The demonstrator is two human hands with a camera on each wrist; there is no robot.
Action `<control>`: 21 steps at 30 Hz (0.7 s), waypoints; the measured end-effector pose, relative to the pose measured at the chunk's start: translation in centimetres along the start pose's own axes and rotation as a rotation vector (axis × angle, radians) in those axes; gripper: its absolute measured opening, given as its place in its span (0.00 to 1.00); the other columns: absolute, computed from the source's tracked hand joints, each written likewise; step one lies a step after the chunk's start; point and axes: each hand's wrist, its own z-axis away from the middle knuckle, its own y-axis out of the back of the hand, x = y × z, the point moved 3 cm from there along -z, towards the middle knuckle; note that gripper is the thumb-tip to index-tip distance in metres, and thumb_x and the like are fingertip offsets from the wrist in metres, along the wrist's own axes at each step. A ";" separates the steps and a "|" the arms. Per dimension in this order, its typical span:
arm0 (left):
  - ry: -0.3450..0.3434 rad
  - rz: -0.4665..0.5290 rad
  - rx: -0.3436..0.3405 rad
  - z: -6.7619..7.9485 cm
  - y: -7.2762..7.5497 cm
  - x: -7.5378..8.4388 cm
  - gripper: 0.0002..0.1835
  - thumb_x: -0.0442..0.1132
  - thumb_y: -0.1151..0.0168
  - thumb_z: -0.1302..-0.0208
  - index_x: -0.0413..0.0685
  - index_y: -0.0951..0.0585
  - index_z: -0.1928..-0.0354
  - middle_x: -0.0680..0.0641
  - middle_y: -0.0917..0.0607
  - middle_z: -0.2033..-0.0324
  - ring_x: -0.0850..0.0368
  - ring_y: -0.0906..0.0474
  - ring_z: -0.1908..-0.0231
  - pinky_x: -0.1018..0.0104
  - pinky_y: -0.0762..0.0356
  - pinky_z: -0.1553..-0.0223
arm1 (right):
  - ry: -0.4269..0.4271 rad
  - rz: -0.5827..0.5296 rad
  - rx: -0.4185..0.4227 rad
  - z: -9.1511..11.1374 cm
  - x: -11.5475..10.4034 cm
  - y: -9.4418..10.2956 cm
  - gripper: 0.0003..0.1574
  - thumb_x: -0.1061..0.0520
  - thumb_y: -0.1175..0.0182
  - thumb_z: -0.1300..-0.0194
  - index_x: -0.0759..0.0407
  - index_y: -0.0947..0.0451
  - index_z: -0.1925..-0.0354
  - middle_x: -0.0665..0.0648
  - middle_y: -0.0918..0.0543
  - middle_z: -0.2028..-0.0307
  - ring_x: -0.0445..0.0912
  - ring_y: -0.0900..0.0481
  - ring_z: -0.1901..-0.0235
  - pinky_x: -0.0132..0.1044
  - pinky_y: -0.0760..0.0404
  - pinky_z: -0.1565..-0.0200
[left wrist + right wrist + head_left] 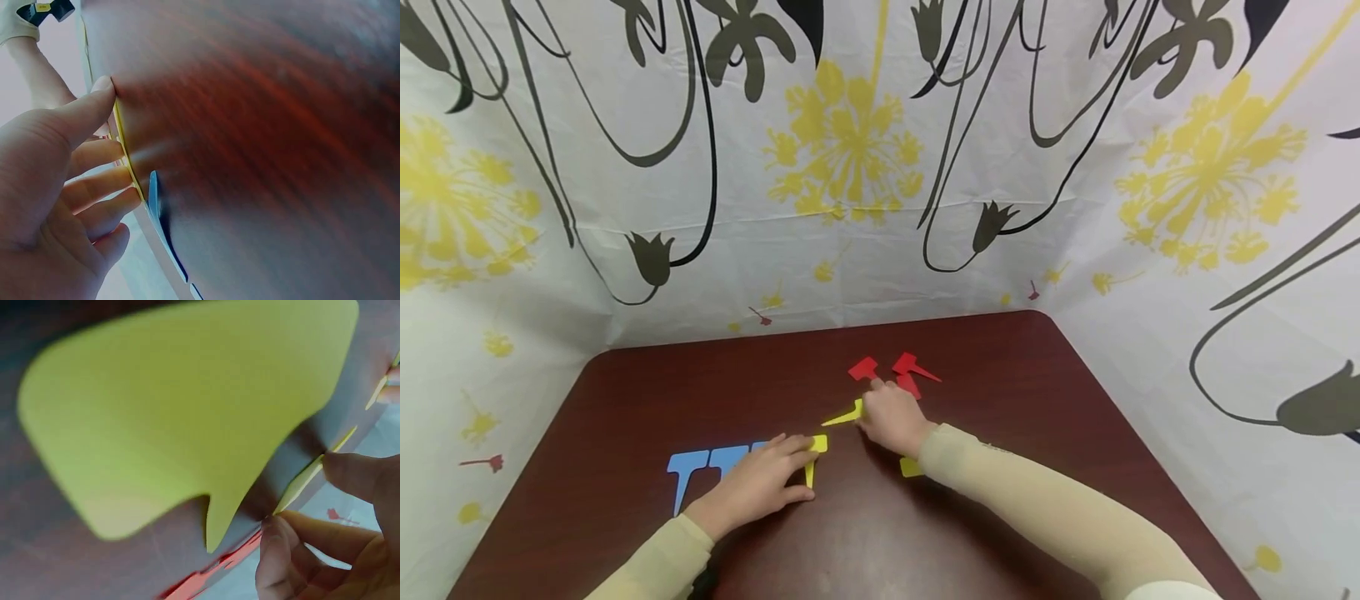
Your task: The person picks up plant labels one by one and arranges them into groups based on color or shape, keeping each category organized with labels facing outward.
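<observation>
In the head view my left hand [752, 483] rests on the table with its fingers over a yellow T-shaped plant label [819, 444]. The left wrist view shows the thumb and fingertips against that label's edge [121, 134]. Farther back and to the right, my right hand [895, 418] pinches another yellow plant label [846, 414], its pointed stem turned left. In the right wrist view, thumb and index finger are at the edges of this label [301, 482]. Blue plant labels [688, 462] line up left of the left hand, which partly covers them.
Several red plant labels [863, 368] lie just beyond the right hand. One more yellow label [910, 467] lies under the right forearm, large in the right wrist view. The dark wooden table [737, 375] meets a patterned cloth [850, 275] at its back and sides.
</observation>
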 end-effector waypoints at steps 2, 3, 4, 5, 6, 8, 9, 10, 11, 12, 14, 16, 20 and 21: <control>0.000 0.006 0.001 0.0 -0.1 0.0 0.31 0.59 0.31 0.37 0.49 0.19 0.38 0.45 0.23 0.37 0.43 0.27 0.36 0.43 0.29 0.37 | 0.016 -0.016 0.001 0.0 0.3 0.0 0.13 0.51 0.28 0.39 0.53 0.18 0.76 0.53 0.23 0.68 0.46 0.29 0.75 0.35 0.23 0.76; 0.003 0.009 0.000 -0.1 -0.1 0.0 0.31 0.59 0.31 0.37 0.49 0.19 0.38 0.45 0.23 0.36 0.43 0.27 0.36 0.43 0.29 0.38 | 0.027 -0.027 -0.001 0.0 0.5 0.0 0.08 0.53 0.29 0.39 0.55 0.16 0.72 0.53 0.23 0.68 0.46 0.28 0.74 0.36 0.22 0.74; 0.006 0.011 -0.001 -0.1 -0.1 0.0 0.31 0.59 0.31 0.38 0.49 0.19 0.37 0.45 0.23 0.36 0.42 0.28 0.36 0.42 0.28 0.38 | 0.040 -0.033 -0.003 0.0 0.7 0.0 0.05 0.55 0.30 0.39 0.56 0.14 0.68 0.53 0.23 0.67 0.46 0.27 0.72 0.36 0.21 0.71; 0.011 0.013 -0.002 -0.1 -0.1 0.0 0.31 0.59 0.31 0.38 0.49 0.19 0.37 0.45 0.24 0.36 0.41 0.28 0.35 0.42 0.28 0.39 | 0.055 -0.044 -0.003 0.0 0.9 0.0 0.05 0.56 0.30 0.39 0.56 0.13 0.64 0.53 0.22 0.66 0.46 0.26 0.70 0.36 0.19 0.68; 0.016 0.014 -0.005 -0.1 -0.1 0.0 0.32 0.59 0.31 0.38 0.49 0.19 0.37 0.45 0.24 0.36 0.41 0.28 0.35 0.41 0.27 0.40 | 0.072 -0.053 -0.004 0.0 1.1 -0.1 0.08 0.57 0.30 0.39 0.57 0.12 0.60 0.53 0.22 0.65 0.45 0.25 0.69 0.36 0.18 0.65; 0.021 0.017 -0.011 -0.1 -0.1 0.0 0.32 0.59 0.31 0.38 0.49 0.19 0.37 0.45 0.24 0.36 0.40 0.29 0.35 0.41 0.26 0.40 | 0.111 -0.069 -0.003 0.1 1.5 -0.2 0.13 0.59 0.30 0.38 0.56 0.12 0.53 0.53 0.20 0.62 0.45 0.23 0.64 0.38 0.17 0.58; 0.023 0.016 -0.013 -0.1 -0.1 0.0 0.32 0.59 0.31 0.38 0.50 0.19 0.36 0.45 0.24 0.36 0.39 0.29 0.35 0.41 0.26 0.41 | 0.134 -0.072 -0.002 0.1 1.7 -0.3 0.15 0.60 0.29 0.38 0.55 0.12 0.51 0.53 0.19 0.60 0.45 0.22 0.62 0.39 0.17 0.56; 0.026 0.018 -0.016 -0.2 -0.1 0.0 0.32 0.59 0.31 0.38 0.50 0.19 0.36 0.45 0.24 0.36 0.39 0.29 0.35 0.41 0.26 0.41 | 0.156 -0.085 0.000 0.2 1.9 -0.3 0.16 0.61 0.29 0.39 0.54 0.12 0.50 0.52 0.19 0.59 0.45 0.22 0.61 0.39 0.17 0.54; 0.029 0.021 -0.019 -0.2 -0.1 0.0 0.32 0.59 0.31 0.38 0.50 0.19 0.36 0.45 0.24 0.36 0.38 0.29 0.35 0.40 0.25 0.42 | 0.179 -0.097 0.001 0.3 2.1 -0.4 0.17 0.62 0.29 0.39 0.53 0.12 0.50 0.52 0.19 0.59 0.45 0.22 0.60 0.38 0.17 0.53; 0.032 0.022 -0.021 -0.2 -0.1 0.0 0.32 0.59 0.31 0.38 0.50 0.19 0.36 0.45 0.24 0.36 0.38 0.29 0.35 0.40 0.25 0.42 | 0.200 -0.106 0.003 0.3 2.2 -0.4 0.18 0.63 0.29 0.39 0.52 0.12 0.50 0.51 0.19 0.59 0.44 0.22 0.60 0.38 0.17 0.53; 0.036 0.027 -0.024 -0.2 -0.1 0.1 0.32 0.59 0.31 0.38 0.50 0.19 0.36 0.44 0.24 0.36 0.36 0.29 0.35 0.40 0.25 0.43 | 0.238 -0.119 0.005 0.5 2.4 -0.3 0.19 0.65 0.30 0.38 0.51 0.12 0.50 0.50 0.19 0.59 0.44 0.22 0.60 0.36 0.18 0.53; 0.040 0.029 -0.027 -0.2 0.0 0.1 0.32 0.58 0.31 0.38 0.50 0.19 0.37 0.44 0.24 0.36 0.36 0.29 0.36 0.39 0.24 0.44 | 0.264 -0.135 0.005 0.7 2.5 -0.2 0.18 0.65 0.30 0.38 0.51 0.12 0.50 0.50 0.19 0.60 0.43 0.22 0.61 0.34 0.18 0.55; 0.041 0.028 -0.030 -0.2 0.0 0.1 0.31 0.58 0.30 0.38 0.50 0.19 0.37 0.44 0.23 0.36 0.37 0.28 0.36 0.40 0.24 0.43 | 0.295 -0.157 0.014 1.0 2.5 0.0 0.17 0.64 0.30 0.37 0.51 0.11 0.51 0.50 0.18 0.58 0.43 0.19 0.58 0.34 0.18 0.52; 0.044 0.026 -0.032 -0.2 0.0 0.1 0.31 0.59 0.30 0.38 0.50 0.19 0.37 0.45 0.23 0.36 0.37 0.28 0.36 0.41 0.24 0.43 | 0.300 -0.163 0.015 1.0 2.5 0.0 0.16 0.64 0.31 0.37 0.51 0.11 0.51 0.50 0.18 0.57 0.43 0.19 0.57 0.34 0.18 0.51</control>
